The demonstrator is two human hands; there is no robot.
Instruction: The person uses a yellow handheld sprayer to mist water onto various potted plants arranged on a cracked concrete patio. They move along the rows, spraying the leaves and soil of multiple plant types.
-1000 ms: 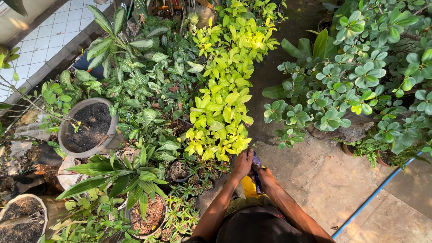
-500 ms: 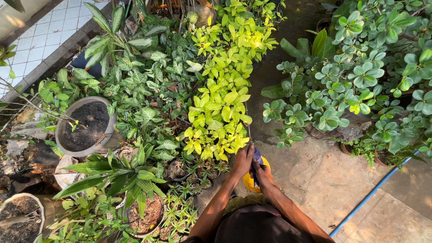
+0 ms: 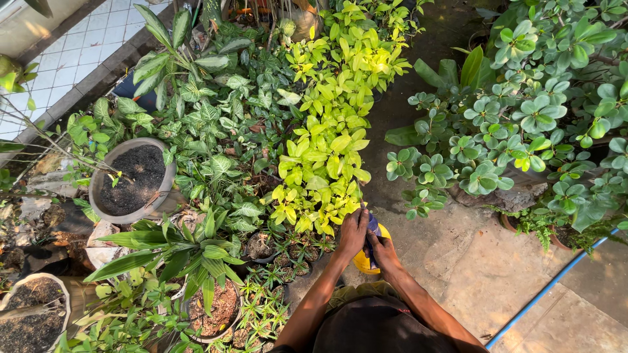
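While both hands meet low in the middle of the view, the left hand (image 3: 354, 230) and right hand (image 3: 383, 248) close together around a yellow sprayer (image 3: 365, 260) with a dark blue top, held just above the stone paving (image 3: 484, 274). It sits right beside the yellow-green leafy plant (image 3: 327, 157). A grey pot of soil (image 3: 131, 180) stands well apart on the left, and a blue hose (image 3: 549, 284) crosses the paving on the right.
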